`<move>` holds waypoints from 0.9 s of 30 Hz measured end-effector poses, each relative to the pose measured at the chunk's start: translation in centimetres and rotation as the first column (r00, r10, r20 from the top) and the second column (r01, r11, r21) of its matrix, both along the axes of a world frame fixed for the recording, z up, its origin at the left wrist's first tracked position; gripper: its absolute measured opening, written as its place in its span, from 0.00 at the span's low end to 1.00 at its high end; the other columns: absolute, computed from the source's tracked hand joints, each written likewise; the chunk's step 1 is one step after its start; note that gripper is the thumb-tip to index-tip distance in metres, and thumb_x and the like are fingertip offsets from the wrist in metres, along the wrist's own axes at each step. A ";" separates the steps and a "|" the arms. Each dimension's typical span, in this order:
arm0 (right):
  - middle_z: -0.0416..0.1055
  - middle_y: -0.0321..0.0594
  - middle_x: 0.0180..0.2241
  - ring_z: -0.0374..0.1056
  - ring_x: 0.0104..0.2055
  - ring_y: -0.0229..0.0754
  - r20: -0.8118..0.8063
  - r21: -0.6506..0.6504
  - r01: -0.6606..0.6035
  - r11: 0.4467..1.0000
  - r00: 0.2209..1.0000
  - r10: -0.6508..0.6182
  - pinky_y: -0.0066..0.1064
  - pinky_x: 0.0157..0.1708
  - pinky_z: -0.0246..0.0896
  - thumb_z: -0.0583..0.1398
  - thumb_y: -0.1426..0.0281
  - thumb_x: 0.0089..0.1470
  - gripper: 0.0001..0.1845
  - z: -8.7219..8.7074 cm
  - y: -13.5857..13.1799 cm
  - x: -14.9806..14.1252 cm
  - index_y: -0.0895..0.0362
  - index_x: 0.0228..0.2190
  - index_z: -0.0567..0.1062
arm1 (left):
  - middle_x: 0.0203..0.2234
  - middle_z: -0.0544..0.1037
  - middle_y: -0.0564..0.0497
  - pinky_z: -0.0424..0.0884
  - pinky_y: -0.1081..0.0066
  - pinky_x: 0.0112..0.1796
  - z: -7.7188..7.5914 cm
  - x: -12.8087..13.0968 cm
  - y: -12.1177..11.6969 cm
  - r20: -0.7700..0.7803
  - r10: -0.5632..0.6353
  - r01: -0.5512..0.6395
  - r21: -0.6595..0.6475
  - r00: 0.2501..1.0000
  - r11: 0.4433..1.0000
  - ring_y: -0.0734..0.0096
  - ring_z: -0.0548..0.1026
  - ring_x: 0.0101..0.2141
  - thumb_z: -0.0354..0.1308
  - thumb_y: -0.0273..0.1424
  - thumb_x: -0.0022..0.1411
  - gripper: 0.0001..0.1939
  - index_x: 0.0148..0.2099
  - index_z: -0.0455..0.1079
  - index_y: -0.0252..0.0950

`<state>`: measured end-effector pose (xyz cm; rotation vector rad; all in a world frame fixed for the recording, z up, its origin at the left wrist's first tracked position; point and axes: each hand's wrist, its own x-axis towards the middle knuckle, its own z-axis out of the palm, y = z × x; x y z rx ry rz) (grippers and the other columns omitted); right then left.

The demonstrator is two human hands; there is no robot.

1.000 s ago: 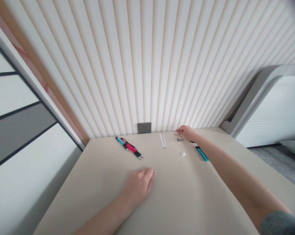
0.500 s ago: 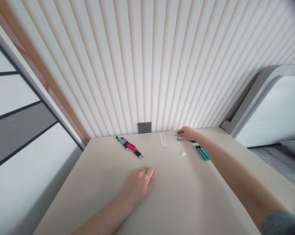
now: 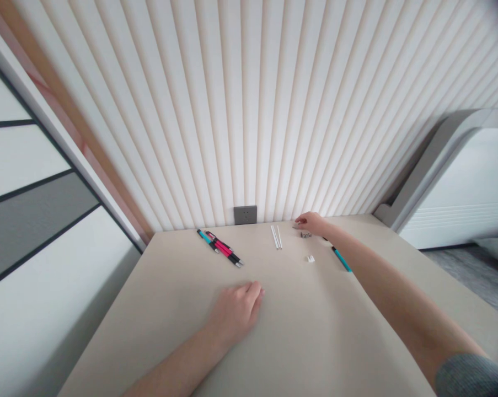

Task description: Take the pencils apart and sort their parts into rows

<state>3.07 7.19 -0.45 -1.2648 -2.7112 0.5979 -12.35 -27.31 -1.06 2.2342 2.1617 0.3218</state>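
My left hand (image 3: pixel 236 311) lies flat on the beige tabletop (image 3: pixel 158 331), palm down, touching nothing but the surface. My right hand (image 3: pixel 310 223) reaches to the far edge, its fingers closed together just above a small heap of dark metal parts (image 3: pixel 305 235). Whether those fingers pinch anything is too small to tell. To their left lie several thin white sticks (image 3: pixel 276 237). A small white piece (image 3: pixel 310 258) sits below the heap. A teal pen (image 3: pixel 342 259) lies beside my right forearm, one end hidden beneath it.
Several pink, teal and black pens (image 3: pixel 219 249) lie together at the far left of the tabletop. A grey wall socket (image 3: pixel 245 215) is set in the ribbed white wall behind. A large white appliance (image 3: pixel 451 187) stands at right, and a door panel runs along the left.
My right hand has shifted slightly left along the far edge. My left hand stays in place. The whole view has tilted a little.
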 end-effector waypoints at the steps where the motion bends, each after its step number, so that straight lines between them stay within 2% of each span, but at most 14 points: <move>1: 0.80 0.45 0.36 0.75 0.41 0.49 0.004 0.002 -0.004 1.000 1.000 0.004 0.30 0.42 0.67 0.69 0.61 0.47 0.19 0.0 0.1 0.2 0.56 0.41 0.82 | 0.31 0.78 0.52 0.62 0.69 0.29 0.0 0.0 0.0 0.001 -0.001 0.001 -0.001 1.000 1.000 0.66 0.77 0.30 0.38 0.33 0.74 0.15 0.39 0.65 0.39; 7: 0.79 0.42 0.39 0.74 0.39 0.45 0.050 -0.019 -0.042 0.999 0.998 0.043 0.29 0.41 0.65 0.65 0.68 0.51 0.20 -0.4 1.1 1.7 0.55 0.48 0.79 | 0.30 0.78 0.52 0.62 0.69 0.28 -0.1 0.0 0.0 -0.005 -0.004 0.004 0.004 1.000 1.000 0.66 0.76 0.30 0.37 0.33 0.74 0.16 0.39 0.65 0.39; 11: 0.79 0.41 0.40 0.74 0.39 0.43 0.062 -0.027 -0.054 0.998 0.997 0.055 0.27 0.41 0.65 0.64 0.71 0.51 0.21 -0.8 1.4 1.8 0.54 0.49 0.79 | 0.30 0.78 0.52 0.62 0.69 0.28 0.0 -0.1 0.0 -0.007 0.000 -0.001 -0.005 1.000 1.000 0.66 0.77 0.30 0.38 0.32 0.74 0.15 0.39 0.65 0.39; 21: 0.80 0.41 0.38 0.74 0.41 0.43 0.069 0.004 -0.021 1.000 0.997 0.020 0.28 0.43 0.66 0.63 0.74 0.51 0.14 -0.7 0.7 0.4 0.55 0.42 0.82 | 0.30 0.78 0.51 0.61 0.70 0.28 0.0 -0.1 0.0 0.010 -0.004 0.004 0.000 1.000 1.000 0.66 0.76 0.29 0.38 0.33 0.74 0.15 0.39 0.65 0.39; 27: 0.80 0.42 0.35 0.74 0.40 0.45 0.084 0.047 0.003 0.999 0.996 -0.007 0.29 0.41 0.66 0.65 0.71 0.51 0.08 -0.4 0.6 0.0 0.55 0.35 0.83 | 0.30 0.78 0.52 0.61 0.69 0.27 0.0 0.0 0.0 0.001 -0.005 0.005 0.006 1.000 1.000 0.66 0.76 0.29 0.39 0.32 0.73 0.15 0.39 0.65 0.39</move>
